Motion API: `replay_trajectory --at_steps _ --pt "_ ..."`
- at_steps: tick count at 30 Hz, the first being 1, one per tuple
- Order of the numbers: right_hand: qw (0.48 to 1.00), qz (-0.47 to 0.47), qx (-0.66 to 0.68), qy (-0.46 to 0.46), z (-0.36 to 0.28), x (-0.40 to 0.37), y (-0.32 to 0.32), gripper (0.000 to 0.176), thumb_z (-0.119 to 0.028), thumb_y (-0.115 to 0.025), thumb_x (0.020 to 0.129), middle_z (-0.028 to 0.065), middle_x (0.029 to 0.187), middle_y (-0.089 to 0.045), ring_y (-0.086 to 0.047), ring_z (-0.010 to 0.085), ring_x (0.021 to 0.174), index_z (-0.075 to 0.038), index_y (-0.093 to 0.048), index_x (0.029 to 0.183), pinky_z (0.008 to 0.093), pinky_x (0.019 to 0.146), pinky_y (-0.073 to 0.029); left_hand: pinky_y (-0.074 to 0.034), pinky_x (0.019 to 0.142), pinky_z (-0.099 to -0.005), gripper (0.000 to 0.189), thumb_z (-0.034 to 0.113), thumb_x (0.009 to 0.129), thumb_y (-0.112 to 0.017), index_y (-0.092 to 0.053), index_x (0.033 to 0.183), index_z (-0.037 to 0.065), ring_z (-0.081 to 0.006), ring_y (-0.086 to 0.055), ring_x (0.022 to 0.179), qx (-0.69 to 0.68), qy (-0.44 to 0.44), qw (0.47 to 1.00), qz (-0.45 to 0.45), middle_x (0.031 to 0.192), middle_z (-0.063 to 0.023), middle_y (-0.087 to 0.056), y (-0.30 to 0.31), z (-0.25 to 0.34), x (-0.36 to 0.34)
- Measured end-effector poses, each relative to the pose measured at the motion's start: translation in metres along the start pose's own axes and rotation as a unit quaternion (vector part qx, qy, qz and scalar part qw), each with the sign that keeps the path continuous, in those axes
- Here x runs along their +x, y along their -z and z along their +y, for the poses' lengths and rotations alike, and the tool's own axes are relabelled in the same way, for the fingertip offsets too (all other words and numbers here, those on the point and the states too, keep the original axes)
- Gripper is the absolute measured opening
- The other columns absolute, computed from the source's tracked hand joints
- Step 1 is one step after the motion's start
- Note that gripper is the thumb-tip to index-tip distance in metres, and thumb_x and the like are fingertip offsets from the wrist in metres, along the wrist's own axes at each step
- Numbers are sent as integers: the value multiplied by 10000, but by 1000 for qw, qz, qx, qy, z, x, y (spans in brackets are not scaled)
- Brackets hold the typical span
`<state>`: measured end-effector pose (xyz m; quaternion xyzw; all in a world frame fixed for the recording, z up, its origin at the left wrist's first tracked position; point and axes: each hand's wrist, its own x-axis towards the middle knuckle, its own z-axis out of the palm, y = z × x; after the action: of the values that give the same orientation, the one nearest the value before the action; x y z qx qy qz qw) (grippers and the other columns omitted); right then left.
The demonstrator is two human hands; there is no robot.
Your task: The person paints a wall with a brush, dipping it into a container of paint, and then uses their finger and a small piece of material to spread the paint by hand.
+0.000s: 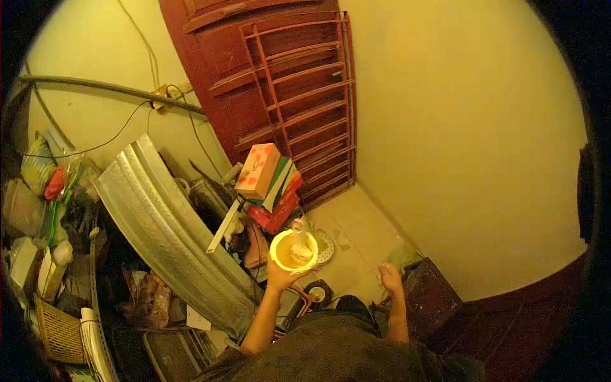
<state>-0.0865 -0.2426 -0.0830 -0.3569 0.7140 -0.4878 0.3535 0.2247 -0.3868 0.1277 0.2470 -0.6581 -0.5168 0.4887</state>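
Observation:
My left hand (279, 276) is closed around the side of a small yellow bucket (276, 261), held up in front of me with its mouth facing the camera. Inside rests a pale paintbrush (300, 254), its handle reaching past the far rim; its details are blurred. Off to the right, my right hand (390, 278) hangs above the floor near a dark brown wooden box (428, 291). Its fingers look loosely bent and slightly apart, and I see nothing in them. Behind the bucket, a round white dotted item (325, 247) is partly hidden.
A red door (216, 70) and a red metal rack (312, 118) stand ahead, beside a plain wall (464, 140). Stacked boxes (258, 170) rise beyond the bucket. A long embossed metal sheet (172, 223) leans on the left, among bags and a yellow basket (60, 334). Tiled floor (356, 226) shows between.

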Motion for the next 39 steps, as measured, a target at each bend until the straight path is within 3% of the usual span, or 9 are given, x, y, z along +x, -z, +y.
replay_trajectory --at_steps 7,9,15,17,20,23,27,31,39 --pt "990 71 -110 47 -90 125 -6 371 -390 -555 938 69 738 -574 -554 187 681 -27 -566 864 350 607 -440 -521 879 -362 821 36 589 -871 -454 1295 14 -209 -617 1012 3 39 985 170 1171 -108 -590 41 -5 -29" --pt "986 87 -67 122 -91 189 -18 287 -344 -569 937 19 623 -510 -485 132 502 -73 -552 844 306 463 -413 -514 887 -358 829 38 580 -872 -456 1296 7 -218 -613 1014 16 35 978 205 1172 -113 -593 54 -11 -38" --pt "967 -12 -10 253 -260 268 -43 173 -217 -629 899 -17 596 -487 -430 94 458 -98 -524 830 276 432 -381 -480 938 -386 929 53 538 -913 -436 1333 -5 -231 -561 1100 101 22 942 321 1265 -128 -539 61 -12 -34" --pt "953 -24 -61 297 -308 310 -50 231 -243 -658 836 104 722 -582 -567 219 676 -44 -541 828 342 649 -469 -469 955 -393 930 82 547 -917 -431 1335 -4 -246 -554 1107 204 22 925 321 1267 -131 -534 65 -14 -32" --pt "906 -12 -21 423 -393 358 -64 214 -217 -667 823 111 719 -600 -576 224 658 -40 -548 827 342 645 -470 -460 965 -392 944 106 554 -918 -414 1344 -6 -252 -549 1115 222 28 908 354 1273 -136 -524 65 -21 -28" --pt "915 -98 -43 389 -485 396 -71 259 -220 -673 821 113 737 -613 -595 230 675 -38 -563 969 356 651 -477 -451 972 -391 970 123 555 -917 -384 1356 -8 -253 -544 1121 279 -6 887 369 1281 -143 -507 67 -39 -25" --pt "828 -160 -115 525 -588 462 -105 340 -229 -669 821 130 785 -607 -604 259 749 -46 -563 1087 370 707 -486 -456 963 -379 986 91 540 -916 -372 1356 -9 -241 -541 1117 205 45 849 485 1277 -136 -504 37 -41 3" --pt "687 -63 -257 677 -678 520 -140 377 -293 -613 826 204 1095 -577 -542 401 1012 -116 -578 1157 510 910 -441 -462 948 -373 939 141 539 -923 -418 1318 -2 -234 -557 1090 196 56 806 555 1246 -122 -535 20 -43 25" --pt "618 267 -230 703 -841 622 -225 425 -199 -525 840 183 1218 -557 -544 428 1021 -124 -541 1259 532 906 -453 -475 939 -360 849 161 541 -929 -499 1256 2 -213 -584 1052 185 11 730 657 1179 -118 -590 -16 -42 71"
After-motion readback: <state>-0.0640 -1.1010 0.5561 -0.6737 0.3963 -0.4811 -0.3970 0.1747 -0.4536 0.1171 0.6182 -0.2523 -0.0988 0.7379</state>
